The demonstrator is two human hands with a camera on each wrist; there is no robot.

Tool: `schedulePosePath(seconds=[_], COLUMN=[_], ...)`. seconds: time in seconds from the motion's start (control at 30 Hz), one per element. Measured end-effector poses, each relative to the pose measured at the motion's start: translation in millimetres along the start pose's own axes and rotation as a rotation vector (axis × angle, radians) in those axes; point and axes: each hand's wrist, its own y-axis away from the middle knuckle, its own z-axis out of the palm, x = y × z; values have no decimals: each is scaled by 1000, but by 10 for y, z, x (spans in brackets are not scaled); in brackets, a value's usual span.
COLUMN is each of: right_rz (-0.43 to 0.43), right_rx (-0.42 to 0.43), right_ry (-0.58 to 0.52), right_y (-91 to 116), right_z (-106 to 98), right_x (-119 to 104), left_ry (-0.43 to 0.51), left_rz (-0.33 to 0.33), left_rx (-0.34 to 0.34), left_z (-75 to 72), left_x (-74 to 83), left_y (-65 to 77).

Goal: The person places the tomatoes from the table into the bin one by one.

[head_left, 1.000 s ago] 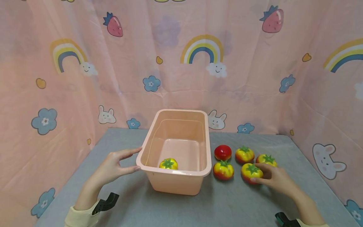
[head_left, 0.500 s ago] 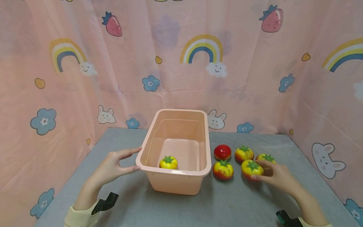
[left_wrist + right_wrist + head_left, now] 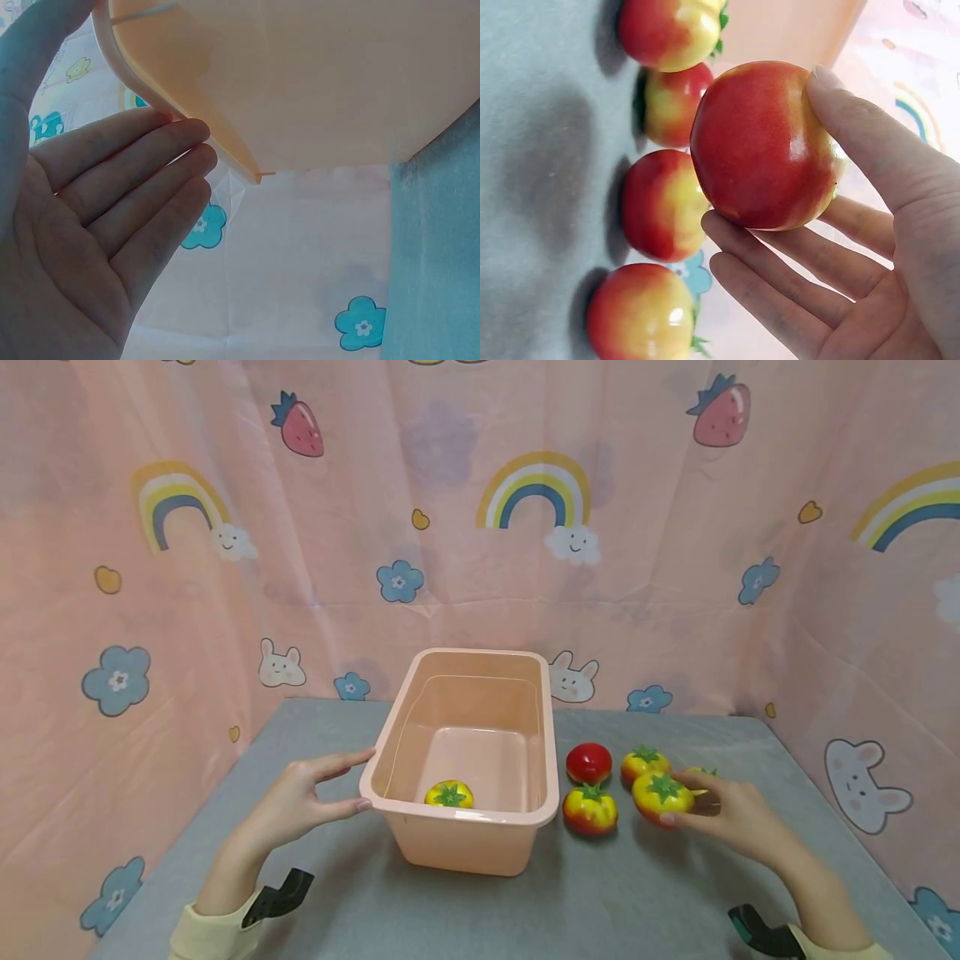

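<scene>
My right hand pinches a red-and-yellow tomato with a green leafy top between thumb and fingers. In the right wrist view this tomato is raised off the table, its shadow lying apart from it. My left hand is at the left rim of a peach plastic bin; its straight fingers touch the rim from outside. Inside the bin, near the front wall, lies another tomato.
On the grey table, right of the bin, sit a red tomato with no top showing, a front tomato and a back tomato. One more is mostly hidden behind my right hand. A pink patterned curtain hangs behind.
My right hand has lifted its tomato from the table and shifted it slightly left. The tomato inside the bin has rocked a little. My left hand stays at the rim.
</scene>
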Motion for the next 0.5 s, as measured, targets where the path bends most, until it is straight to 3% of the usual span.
schedulePosePath(seconds=[0.5], right_rz=[-79], right_rx=[67], right_ry=[7], right_y=[-71], right_z=[-154], right_x=[-205], left_ry=[6], left_rz=[-11], left_rx=[-7], left_z=[1], left_x=[17], left_y=[-2])
